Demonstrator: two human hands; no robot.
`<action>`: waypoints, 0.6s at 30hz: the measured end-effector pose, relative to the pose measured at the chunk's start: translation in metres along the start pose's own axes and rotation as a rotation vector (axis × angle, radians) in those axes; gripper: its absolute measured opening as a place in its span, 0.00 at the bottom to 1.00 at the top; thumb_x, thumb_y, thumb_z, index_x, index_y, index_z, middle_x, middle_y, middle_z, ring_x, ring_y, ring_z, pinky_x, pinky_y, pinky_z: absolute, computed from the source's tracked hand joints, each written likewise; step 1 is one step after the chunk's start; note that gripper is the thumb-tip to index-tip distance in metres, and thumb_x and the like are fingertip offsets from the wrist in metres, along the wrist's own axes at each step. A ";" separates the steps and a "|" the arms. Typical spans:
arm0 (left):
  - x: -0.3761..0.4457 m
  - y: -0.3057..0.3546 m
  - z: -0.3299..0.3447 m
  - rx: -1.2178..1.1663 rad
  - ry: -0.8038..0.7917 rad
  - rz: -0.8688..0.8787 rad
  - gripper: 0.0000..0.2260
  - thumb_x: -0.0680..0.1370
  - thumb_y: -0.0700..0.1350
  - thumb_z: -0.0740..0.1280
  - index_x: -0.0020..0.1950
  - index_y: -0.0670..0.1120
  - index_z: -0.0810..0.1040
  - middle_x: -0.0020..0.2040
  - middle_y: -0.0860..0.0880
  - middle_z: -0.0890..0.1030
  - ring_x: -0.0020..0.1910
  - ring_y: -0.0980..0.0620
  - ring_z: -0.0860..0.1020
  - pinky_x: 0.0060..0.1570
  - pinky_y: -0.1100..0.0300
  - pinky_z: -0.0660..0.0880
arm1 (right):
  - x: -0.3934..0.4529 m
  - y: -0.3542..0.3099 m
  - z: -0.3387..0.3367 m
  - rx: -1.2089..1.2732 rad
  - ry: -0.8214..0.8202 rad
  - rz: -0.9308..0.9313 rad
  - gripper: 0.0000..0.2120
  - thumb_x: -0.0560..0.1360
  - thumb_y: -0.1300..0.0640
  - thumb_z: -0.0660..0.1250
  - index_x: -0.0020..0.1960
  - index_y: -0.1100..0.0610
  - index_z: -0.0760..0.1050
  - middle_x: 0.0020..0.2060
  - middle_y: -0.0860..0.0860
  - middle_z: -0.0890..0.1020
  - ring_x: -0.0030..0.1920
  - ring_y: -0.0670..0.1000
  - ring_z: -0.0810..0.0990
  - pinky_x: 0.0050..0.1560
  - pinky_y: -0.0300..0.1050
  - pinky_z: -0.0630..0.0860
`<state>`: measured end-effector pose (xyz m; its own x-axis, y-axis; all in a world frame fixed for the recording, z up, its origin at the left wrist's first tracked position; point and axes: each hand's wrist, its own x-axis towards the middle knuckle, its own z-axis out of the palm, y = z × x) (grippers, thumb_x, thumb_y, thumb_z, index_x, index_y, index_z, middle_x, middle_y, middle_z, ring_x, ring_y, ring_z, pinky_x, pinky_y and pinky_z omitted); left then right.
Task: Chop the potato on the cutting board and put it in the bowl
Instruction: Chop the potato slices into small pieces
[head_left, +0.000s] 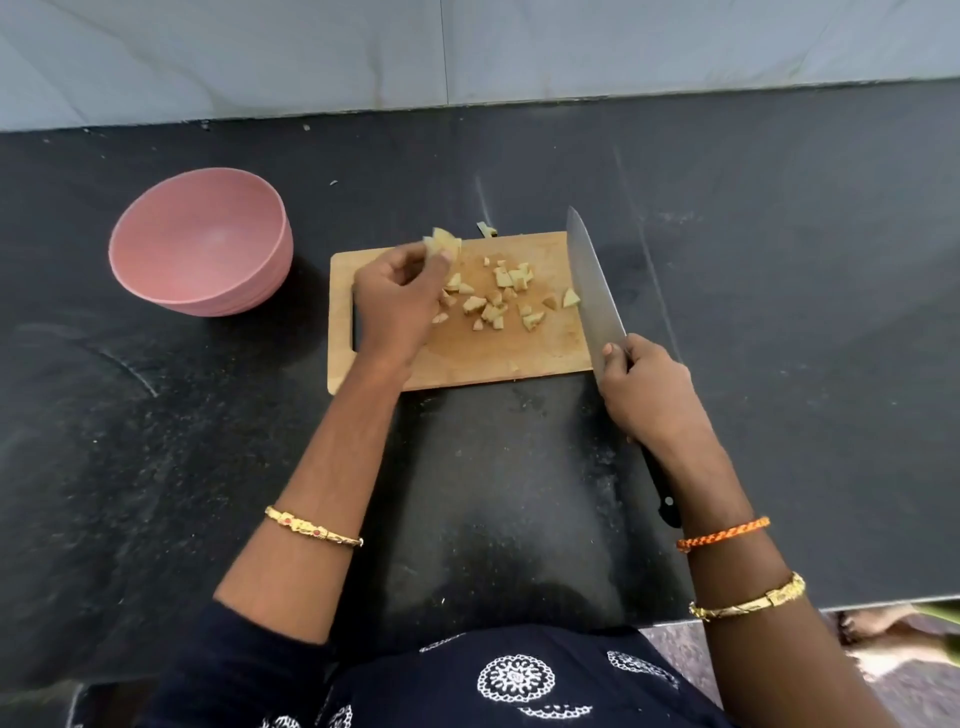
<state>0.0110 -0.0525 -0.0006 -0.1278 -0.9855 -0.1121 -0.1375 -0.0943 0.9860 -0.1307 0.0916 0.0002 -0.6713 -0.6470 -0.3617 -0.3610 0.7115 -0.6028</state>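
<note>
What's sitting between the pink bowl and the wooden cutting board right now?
Nothing: in the head view, only bare black countertop separates the round pink bowl from the rectangular wooden cutting board.

**Potato pieces lifted from a cutting board**

The left hand holds several potato pieces above the far left corner of the wooden cutting board. Diced potato lies scattered on the board. The right hand grips a chef's knife along the board's right edge. A pink bowl stands empty to the left on the dark countertop.
</note>
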 end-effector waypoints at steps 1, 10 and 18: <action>0.002 0.000 -0.003 -0.022 0.068 0.026 0.02 0.74 0.42 0.70 0.42 0.49 0.80 0.36 0.54 0.81 0.35 0.61 0.78 0.38 0.66 0.76 | 0.001 -0.004 -0.002 -0.025 -0.013 -0.001 0.13 0.81 0.52 0.53 0.41 0.56 0.68 0.38 0.54 0.74 0.42 0.59 0.76 0.45 0.52 0.76; 0.023 -0.020 -0.021 -0.128 0.346 0.183 0.08 0.74 0.41 0.67 0.35 0.46 0.78 0.31 0.51 0.75 0.33 0.57 0.72 0.36 0.61 0.71 | -0.007 -0.030 0.006 -0.316 -0.089 -0.107 0.08 0.81 0.52 0.51 0.48 0.54 0.65 0.44 0.56 0.74 0.44 0.59 0.76 0.46 0.51 0.75; 0.022 -0.035 -0.013 -0.174 0.359 0.206 0.02 0.74 0.38 0.68 0.43 0.44 0.80 0.36 0.48 0.79 0.36 0.58 0.76 0.38 0.66 0.74 | -0.021 -0.034 0.018 -0.444 -0.080 -0.206 0.03 0.80 0.57 0.53 0.48 0.55 0.64 0.33 0.53 0.69 0.35 0.57 0.73 0.37 0.49 0.69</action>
<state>0.0263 -0.0729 -0.0361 0.2178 -0.9699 0.1085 0.0260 0.1168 0.9928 -0.0925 0.0762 0.0156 -0.5113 -0.7932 -0.3307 -0.7336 0.6033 -0.3129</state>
